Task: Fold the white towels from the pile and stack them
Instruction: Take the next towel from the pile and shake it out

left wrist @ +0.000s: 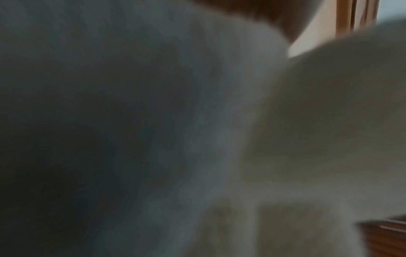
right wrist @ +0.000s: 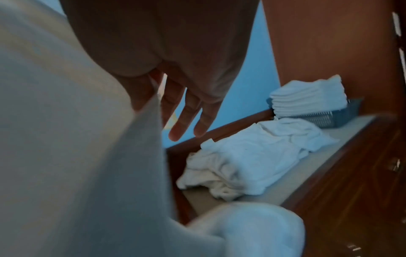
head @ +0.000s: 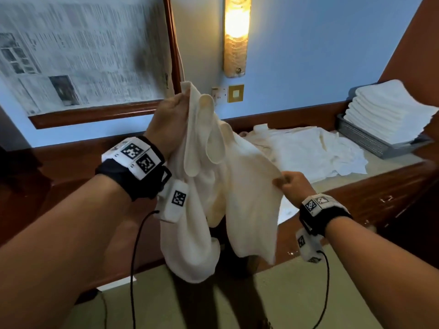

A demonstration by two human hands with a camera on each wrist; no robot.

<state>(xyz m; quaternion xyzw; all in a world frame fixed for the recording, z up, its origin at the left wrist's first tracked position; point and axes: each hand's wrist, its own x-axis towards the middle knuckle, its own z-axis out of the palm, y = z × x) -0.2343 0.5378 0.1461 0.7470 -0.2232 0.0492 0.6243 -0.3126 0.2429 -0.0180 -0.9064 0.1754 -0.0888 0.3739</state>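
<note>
Both hands grip one towel [head: 221, 186], left hand [head: 169, 122] high, right hand [head: 291, 184] lower

Crumpled white towel [head: 221, 186] hanging midair, loose pile [head: 308, 148] behind, folded stack [head: 389, 115] seemingly in basket

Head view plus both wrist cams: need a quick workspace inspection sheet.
Surface: beige countertop, wood-edged.
Job's things: held towel hangs unfolded; loose pile on the countertop; folded stack in grey basket.
Clutter: nothing seen.
Hands: left hand grips the towel's top; right hand pinches its edge.
Cables: black cable hangs from each wrist unit.
Surroundings: lit wall lamp, newspaper-covered frame.
</note>
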